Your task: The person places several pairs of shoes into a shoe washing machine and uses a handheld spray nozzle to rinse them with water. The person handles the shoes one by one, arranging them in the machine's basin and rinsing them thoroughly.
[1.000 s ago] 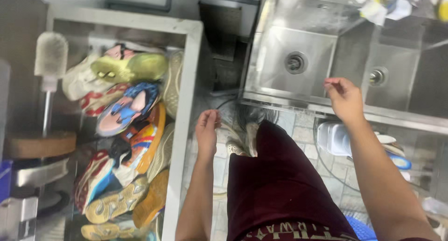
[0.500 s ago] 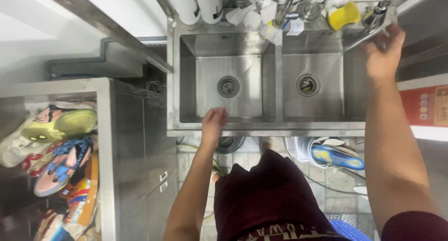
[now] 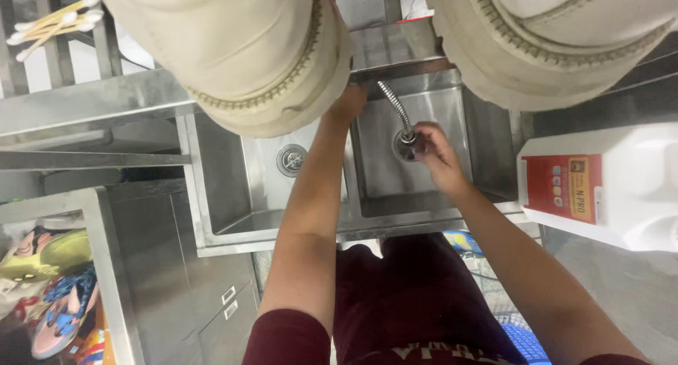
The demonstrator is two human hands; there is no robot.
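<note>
A stainless steel double sink fills the middle of the room, its left basin showing a round drain. A steel shelf runs along the back at left, with cotton swabs lying on a rack above it. Below stands a steel cabinet with small drawer labels. At far left, a bin holds colourful shoes. A white jug with a red label sits at right. Grey floor shows beneath it. Two large beige shoes hang overhead.
</note>
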